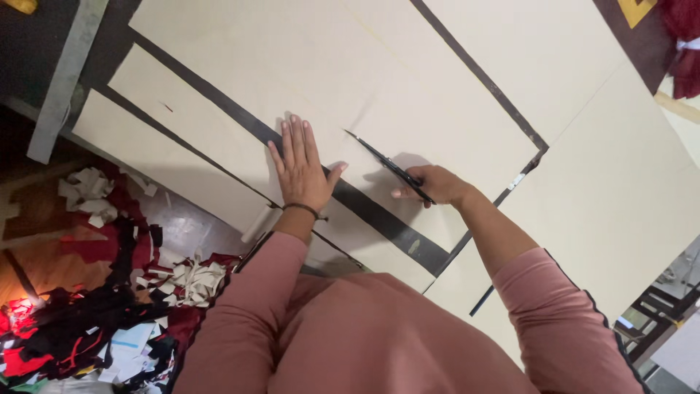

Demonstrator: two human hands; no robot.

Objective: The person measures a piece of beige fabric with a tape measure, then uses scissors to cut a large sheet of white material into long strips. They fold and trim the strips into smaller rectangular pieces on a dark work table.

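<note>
Head view: left hand [300, 166] pressed flat, fingers spread, on the cream sheet [408, 102] on the table. Right hand [430, 186] just to its right, fingers closed round black scissors [386, 166], blades pointing far-left into the sheet. If that flat hand slips, I reckon the sheet shifts and the cut wanders

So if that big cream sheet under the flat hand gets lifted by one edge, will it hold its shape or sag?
The cream sheet would probably sag: scissors in the right hand suggest thin material. It may slide too, since the left hand presses it flat. It likely weighs little for its span.
</note>
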